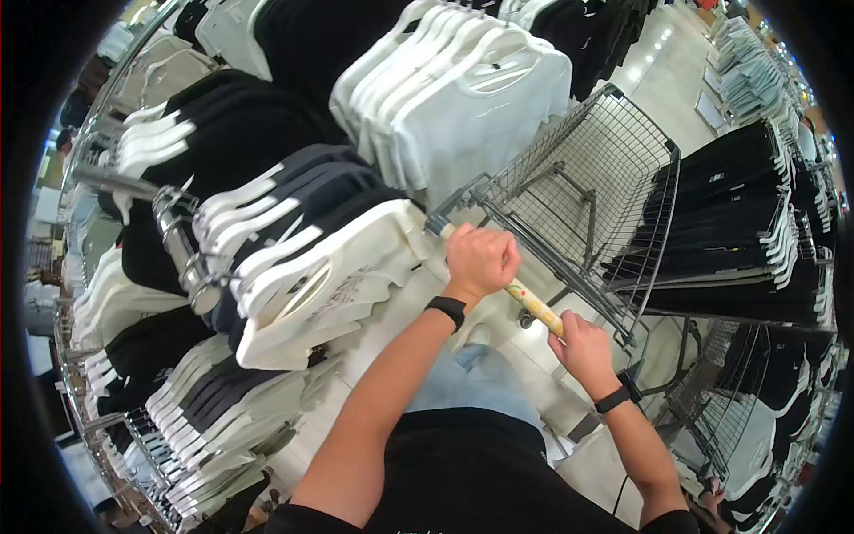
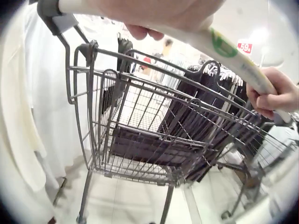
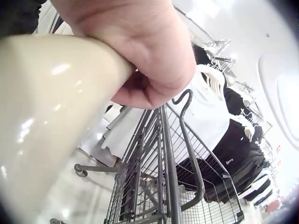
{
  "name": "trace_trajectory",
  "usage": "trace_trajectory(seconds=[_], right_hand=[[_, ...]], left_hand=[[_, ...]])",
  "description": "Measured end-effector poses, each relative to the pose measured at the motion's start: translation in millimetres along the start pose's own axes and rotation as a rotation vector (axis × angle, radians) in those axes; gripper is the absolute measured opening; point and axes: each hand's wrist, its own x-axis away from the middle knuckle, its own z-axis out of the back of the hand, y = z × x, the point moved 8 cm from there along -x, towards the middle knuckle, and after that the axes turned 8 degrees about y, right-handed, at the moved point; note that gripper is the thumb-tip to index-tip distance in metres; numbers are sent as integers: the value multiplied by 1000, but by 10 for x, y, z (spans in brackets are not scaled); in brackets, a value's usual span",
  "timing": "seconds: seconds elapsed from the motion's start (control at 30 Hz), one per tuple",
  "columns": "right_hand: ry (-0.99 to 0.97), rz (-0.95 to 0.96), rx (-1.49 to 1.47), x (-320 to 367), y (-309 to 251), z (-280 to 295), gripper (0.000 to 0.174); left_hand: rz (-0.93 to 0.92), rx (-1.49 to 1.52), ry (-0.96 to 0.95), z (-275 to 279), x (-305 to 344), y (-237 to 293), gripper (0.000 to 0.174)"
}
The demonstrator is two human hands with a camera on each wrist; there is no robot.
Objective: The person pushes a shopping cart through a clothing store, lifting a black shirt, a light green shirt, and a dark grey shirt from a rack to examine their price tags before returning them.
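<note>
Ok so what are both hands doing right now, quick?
Left hand: closed, holding the cart handle.
Right hand: closed too, holding the same handle nearer its other end.

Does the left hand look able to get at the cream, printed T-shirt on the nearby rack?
Probably yes, if the left hand releases the yellowish tubular cart handle: the cream, printed T-shirt hangs nearby, with nothing visible between hand and shirt.
</note>
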Motion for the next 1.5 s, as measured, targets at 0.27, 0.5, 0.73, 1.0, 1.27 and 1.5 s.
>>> trace_trajectory(seconds=[0.27,0.5,0.73,1.0,1.27,1.5], right_hand=[[-19,-55,0,933,-736,-295,33],[-23,-97,37,1696,-1652,-456,32],[9,-71,21,2440,-2750,-647,34],[-13,-85,-9,3083,-3888,-920,34],[-35,-74,-113,3711,-4820,-1175,31],[-89,-98,-127,4180,-5425,-1376,32]], left_hand=[[5,39,72,881,991,161,17],[1,115,19,1740,1895,205,16],[-24,61,25,2782,2601,166,18],[-31,37,50,3825,3424,29,15],[-11,10,63,4741,4181,-56,11],[-10,18,21,5341,4737,-45,16]])
